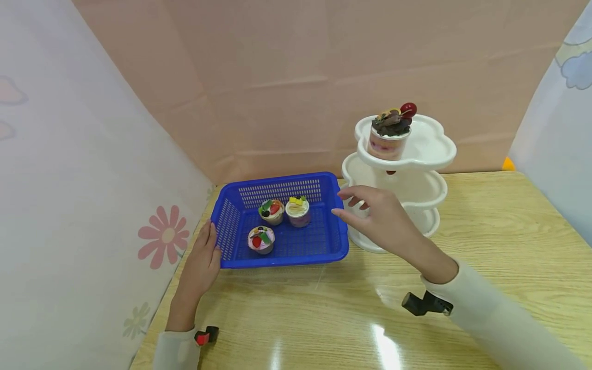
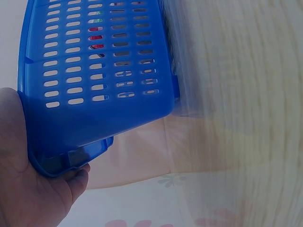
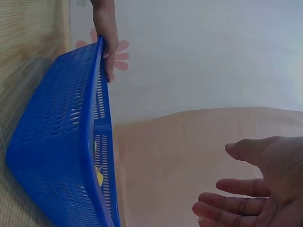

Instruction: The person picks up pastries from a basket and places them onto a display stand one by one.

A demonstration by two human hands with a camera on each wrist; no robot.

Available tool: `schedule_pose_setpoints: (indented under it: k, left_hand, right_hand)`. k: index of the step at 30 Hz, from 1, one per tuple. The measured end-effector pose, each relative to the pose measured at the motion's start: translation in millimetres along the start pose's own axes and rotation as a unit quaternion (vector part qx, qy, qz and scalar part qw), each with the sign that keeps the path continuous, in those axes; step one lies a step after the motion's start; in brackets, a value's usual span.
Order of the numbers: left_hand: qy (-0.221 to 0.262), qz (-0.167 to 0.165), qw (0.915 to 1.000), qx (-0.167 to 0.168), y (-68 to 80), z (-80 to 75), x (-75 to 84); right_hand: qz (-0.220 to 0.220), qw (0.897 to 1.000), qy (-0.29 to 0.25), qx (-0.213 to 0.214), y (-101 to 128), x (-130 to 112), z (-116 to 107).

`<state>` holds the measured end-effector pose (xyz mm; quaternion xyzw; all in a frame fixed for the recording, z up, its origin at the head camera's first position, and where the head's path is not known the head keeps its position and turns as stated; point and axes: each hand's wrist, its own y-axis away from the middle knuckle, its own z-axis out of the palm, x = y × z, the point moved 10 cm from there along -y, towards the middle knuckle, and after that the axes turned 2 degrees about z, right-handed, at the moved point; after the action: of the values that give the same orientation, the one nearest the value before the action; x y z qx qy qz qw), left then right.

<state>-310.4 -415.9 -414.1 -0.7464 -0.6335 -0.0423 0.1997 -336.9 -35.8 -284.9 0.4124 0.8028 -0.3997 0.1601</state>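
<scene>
A blue basket (image 1: 282,257) is steadied on the wooden table (image 1: 485,246) by the left hand (image 1: 203,259), which is laid flat against the basket's left wall with the fingers straight along the rim; from the left wrist view the palm (image 2: 28,189) is seen pressed to the corner of the basket (image 2: 94,94). The right hand (image 1: 376,216) is held just beside the basket's right rim, not touching it, with the fingers spread loosely and nothing gripped; in the right wrist view the relaxed fingers (image 3: 236,187) are seen apart from the basket (image 3: 61,151).

Three small dessert cups are seen inside the basket, between the two hands: one with a strawberry (image 1: 271,211), one with yellow pieces (image 1: 298,210) just beside it, and a third (image 1: 261,239) nearer the left hand. Just behind the right hand a white three-tier stand (image 1: 416,190) is placed, and a chocolate-topped cup (image 1: 390,133) with a red cherry is set on its top tier.
</scene>
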Motion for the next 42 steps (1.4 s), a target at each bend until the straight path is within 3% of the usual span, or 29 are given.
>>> schedule_pose_setpoints:
  k: [6, 13, 23, 35, 42]
  left_hand:
    - [-0.001, -0.002, 1.0, -0.003, 0.0, 0.8, -1.1]
    - [-0.001, -0.001, 1.0, 0.002, -0.5, -0.1, -0.1]
    - [-0.001, -0.002, 1.0, 0.002, -0.5, 0.1, -0.1]
    - [0.003, 0.014, 0.9998, 0.016, -4.1, -0.7, 0.7]
    - [0.003, 0.011, 0.9998, 0.015, -2.4, -0.2, -0.6]
  right_hand:
    - [0.019, 0.998, -0.003, -0.062, -4.6, 5.4, 30.8]
    - [0.017, 0.996, 0.007, -0.092, -14.6, 12.0, 55.3]
    - [0.016, 0.984, 0.021, -0.174, -33.1, 26.3, 95.8]
    - [0.022, 0.975, 0.013, -0.222, -56.3, 40.3, 125.6]
    - [0.051, 0.968, 0.012, -0.244, -63.7, 49.5, 147.9]
